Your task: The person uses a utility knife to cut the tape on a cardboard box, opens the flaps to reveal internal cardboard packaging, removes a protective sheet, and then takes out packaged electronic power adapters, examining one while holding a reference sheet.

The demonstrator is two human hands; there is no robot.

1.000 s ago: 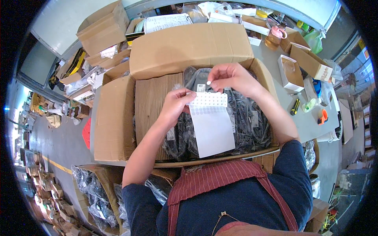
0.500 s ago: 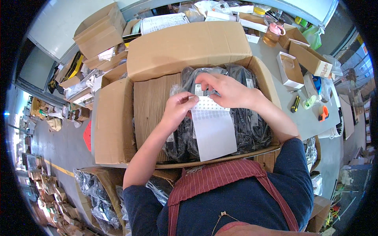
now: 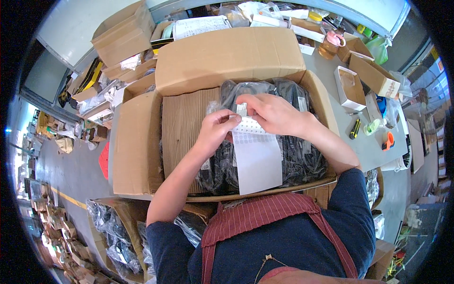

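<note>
— Where to find the dotted sheet (image 3: 260, 165)?
— Mid-dial, held over the black bagged goods (image 3: 305, 158) in the open cardboard box (image 3: 134, 142), hanging toward 6 o'clock
— What to report of the grip?
— With the left hand (image 3: 215, 130), clamped on the sheet's 10 o'clock corner; with the right hand (image 3: 280, 113), bent at the 1 o'clock edge, too hidden to tell whether pinching anything
— How far along?
— Partway, seemingly: with greyish circles (image 3: 252, 138) perhaps already bared, and with rows of marked dots (image 3: 251, 126) left toward 12 o'clock

Your white sticker sheet (image 3: 259, 165) hangs from your left hand (image 3: 213, 130), pinched at its upper left corner; dotted rows cross just below your right hand (image 3: 279, 113), its blank part nearer you.
</note>
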